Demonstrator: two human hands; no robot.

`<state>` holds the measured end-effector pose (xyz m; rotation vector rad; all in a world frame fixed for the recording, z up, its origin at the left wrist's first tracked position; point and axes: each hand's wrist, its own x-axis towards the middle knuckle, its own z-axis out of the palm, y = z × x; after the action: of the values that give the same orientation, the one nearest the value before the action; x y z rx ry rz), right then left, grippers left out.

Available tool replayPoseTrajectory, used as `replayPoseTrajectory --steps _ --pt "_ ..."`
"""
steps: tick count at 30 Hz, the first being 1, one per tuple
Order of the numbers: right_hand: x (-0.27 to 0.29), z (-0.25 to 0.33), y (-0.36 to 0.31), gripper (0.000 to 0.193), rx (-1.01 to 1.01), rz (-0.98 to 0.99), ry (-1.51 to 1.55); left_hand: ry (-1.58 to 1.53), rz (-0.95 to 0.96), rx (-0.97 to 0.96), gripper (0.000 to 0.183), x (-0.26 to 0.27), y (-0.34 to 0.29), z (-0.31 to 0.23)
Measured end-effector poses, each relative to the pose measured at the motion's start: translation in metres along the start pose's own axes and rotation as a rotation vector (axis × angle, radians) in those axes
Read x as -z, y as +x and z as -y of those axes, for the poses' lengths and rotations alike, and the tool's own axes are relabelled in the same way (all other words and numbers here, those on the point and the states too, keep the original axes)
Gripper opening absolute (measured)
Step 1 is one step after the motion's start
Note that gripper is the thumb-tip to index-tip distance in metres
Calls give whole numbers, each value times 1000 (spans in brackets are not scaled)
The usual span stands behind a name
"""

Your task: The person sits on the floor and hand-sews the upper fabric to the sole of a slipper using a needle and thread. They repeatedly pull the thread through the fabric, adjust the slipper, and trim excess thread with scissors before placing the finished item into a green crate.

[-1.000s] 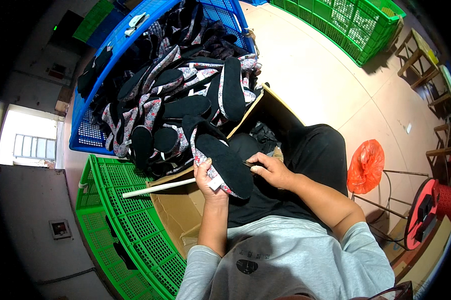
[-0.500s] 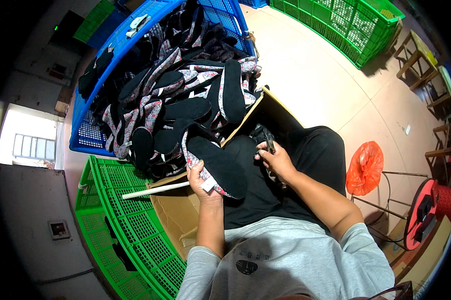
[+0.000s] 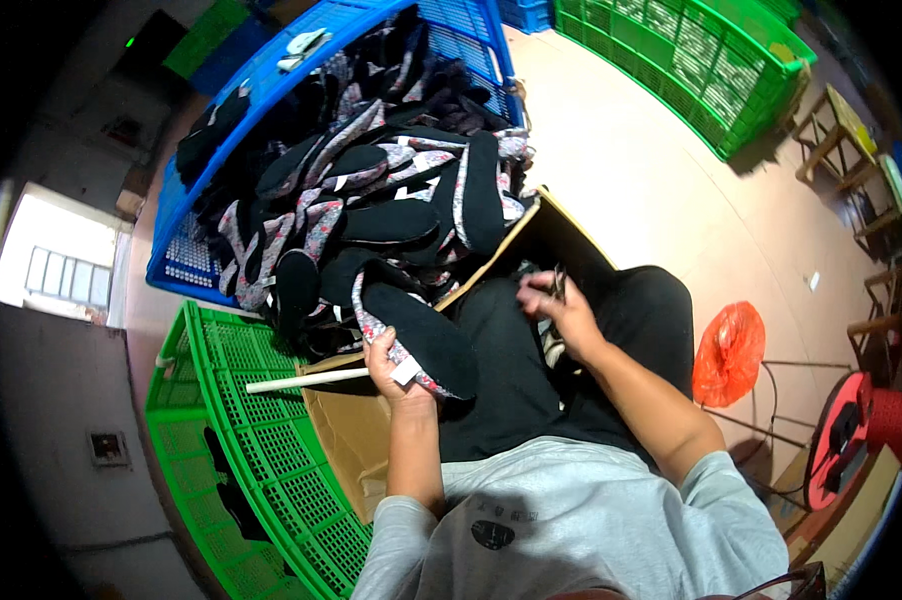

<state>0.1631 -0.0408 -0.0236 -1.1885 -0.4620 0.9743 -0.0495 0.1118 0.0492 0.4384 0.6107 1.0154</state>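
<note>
My left hand (image 3: 395, 366) grips a slipper (image 3: 416, 333), sole up: black sole, flowered cloth edge, a white tag at the heel. It rests over my lap in black trousers. My right hand (image 3: 556, 312) is farther right, above a cardboard box (image 3: 561, 240), with its fingers closed on a small dark tool that looks like scissors (image 3: 557, 283). Ahead lies a heap of similar black and flowered slippers (image 3: 381, 200) spilling out of a blue crate (image 3: 196, 190).
A green crate (image 3: 241, 450) lies at my left with a white stick (image 3: 296, 380) across its corner. Another green crate (image 3: 701, 70) stands far right. An orange plastic bag (image 3: 728, 350), a red spool (image 3: 851, 440) and wooden stools (image 3: 851, 140) are at the right.
My right hand has left the slipper and moved right to the box, where it now holds the small tool. The left hand keeps the slipper, shifted slightly lower.
</note>
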Motion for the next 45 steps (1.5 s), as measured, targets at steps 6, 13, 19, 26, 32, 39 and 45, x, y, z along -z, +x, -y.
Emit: replayPoseTrajectory --steps 6,13,19,26,32,39,45 --pt "-7 -29 -12 32 19 -105 -221 52 -36 -65 31 -23 -4 4" --pt "-3 6 -23 26 71 57 -9 120 -146 -187 17 -32 -7 12" --pt "-20 19 -53 54 337 327 -413 262 -42 -273 9 -49 -21 35" --pt "-9 32 -63 49 396 -50 -321 292 201 -79 12 -88 -43 66" --pt "14 80 -65 33 424 -296 -254 707 367 -89 14 -79 -23 133" --pt "36 127 -102 28 385 -307 -818 452 379 347 28 -76 -54 181" --pt "31 96 -125 31 235 -159 -934 525 160 584 32 -41 -91 161"
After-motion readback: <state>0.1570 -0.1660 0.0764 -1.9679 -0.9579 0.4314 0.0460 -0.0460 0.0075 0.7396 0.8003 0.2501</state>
